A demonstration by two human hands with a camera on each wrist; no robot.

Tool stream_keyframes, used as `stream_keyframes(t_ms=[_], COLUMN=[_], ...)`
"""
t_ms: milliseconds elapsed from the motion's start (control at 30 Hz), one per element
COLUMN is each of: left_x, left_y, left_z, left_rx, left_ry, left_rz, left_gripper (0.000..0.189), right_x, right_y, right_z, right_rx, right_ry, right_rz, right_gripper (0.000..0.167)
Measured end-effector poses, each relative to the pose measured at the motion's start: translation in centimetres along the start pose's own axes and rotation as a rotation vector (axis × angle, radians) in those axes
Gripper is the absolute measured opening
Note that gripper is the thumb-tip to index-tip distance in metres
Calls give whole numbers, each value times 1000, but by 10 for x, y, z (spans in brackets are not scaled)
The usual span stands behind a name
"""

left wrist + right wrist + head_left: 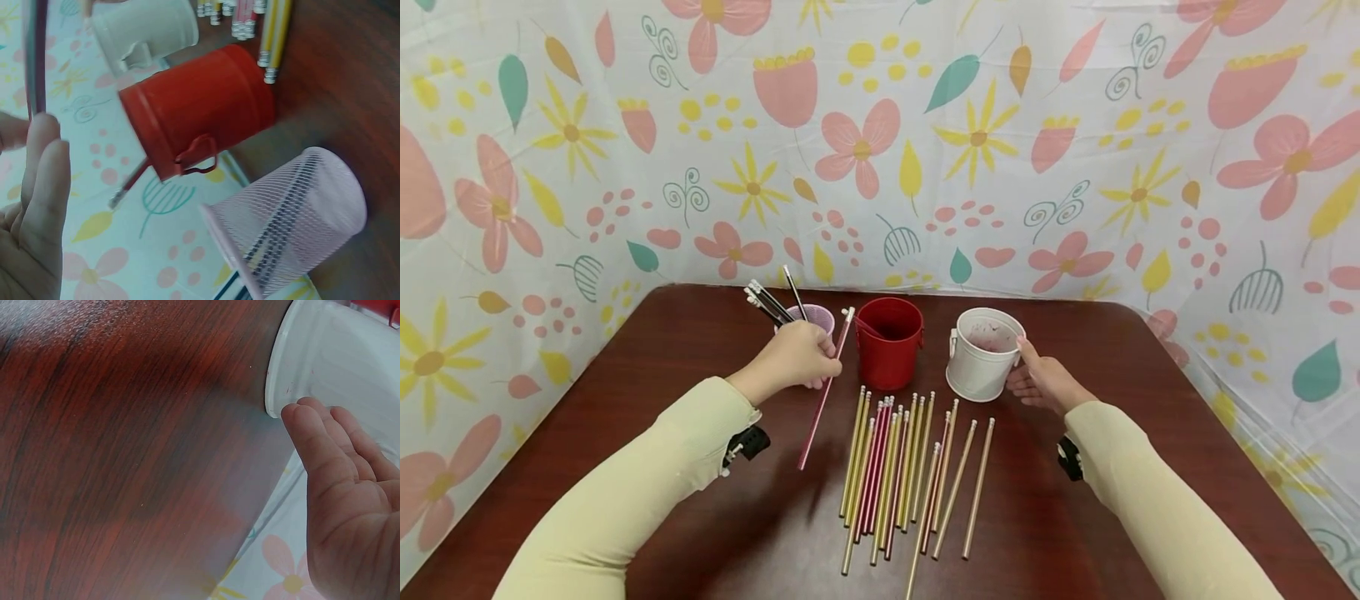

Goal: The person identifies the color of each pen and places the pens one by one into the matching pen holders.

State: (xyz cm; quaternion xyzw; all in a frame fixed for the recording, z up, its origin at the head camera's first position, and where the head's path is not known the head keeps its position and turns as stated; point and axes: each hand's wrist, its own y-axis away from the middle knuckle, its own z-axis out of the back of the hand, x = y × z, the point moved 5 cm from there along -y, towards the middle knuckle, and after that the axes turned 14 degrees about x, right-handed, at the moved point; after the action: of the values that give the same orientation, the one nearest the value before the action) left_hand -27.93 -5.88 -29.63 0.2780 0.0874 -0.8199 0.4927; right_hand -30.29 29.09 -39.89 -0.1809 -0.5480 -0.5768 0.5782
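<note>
My left hand [797,354] pinches a dark red pencil [817,417], eraser end up, between thumb and fingers. It is in front of a pink mesh cup [337,187] that holds several black pencils [771,301]. Just right of that hand stands a red bucket [887,364], with one red pencil [132,182] leaning out over its rim. My right hand [1048,383] is at the right side of a white bucket [977,375], thumb by the rim and fingers fairly straight along the wall in the right wrist view.
Several gold pencils [977,492] and red pencils [871,483] lie in a loose row on the dark wood table [1075,533], erasers toward the buckets. A flowered cloth [865,225] hangs behind the table's far edge.
</note>
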Motion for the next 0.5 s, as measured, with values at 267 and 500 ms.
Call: stream_keyframes(t_ms=[267,500], left_x=[-7,-25], left_y=[-3,-23], left_z=[28,48], left_rx=[-217,-385], left_ry=[203,265], left_rz=[-35,-80], left_gripper=[11,13], right_x=[2,2], right_y=[-1,-1], right_z=[-3,-2], right_rx=[2,0], right_ry=[-5,-1], right_rz=[-8,-2], right_gripper=[96,96])
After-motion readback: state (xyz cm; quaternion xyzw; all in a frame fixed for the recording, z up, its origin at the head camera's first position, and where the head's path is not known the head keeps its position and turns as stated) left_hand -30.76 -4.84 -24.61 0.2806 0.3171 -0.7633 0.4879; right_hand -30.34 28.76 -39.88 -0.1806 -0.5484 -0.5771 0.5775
